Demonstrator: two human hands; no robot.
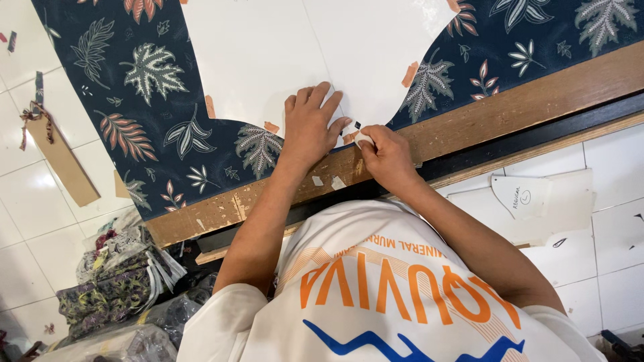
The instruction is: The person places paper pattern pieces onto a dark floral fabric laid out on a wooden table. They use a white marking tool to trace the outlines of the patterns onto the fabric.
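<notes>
Fabric (154, 100), dark blue with a leaf print, lay over the wooden bench (523, 100) under a white paper pattern (302, 53). The left hand (310, 124) pressed flat, fingers spread, on the pattern's lower edge. The right hand (386, 153) pinched a small white chalk piece (363, 139) just beside it.

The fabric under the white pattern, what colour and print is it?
Dark navy fabric printed with leaves in pale green, white and orange-red; the head view shows it.
</notes>
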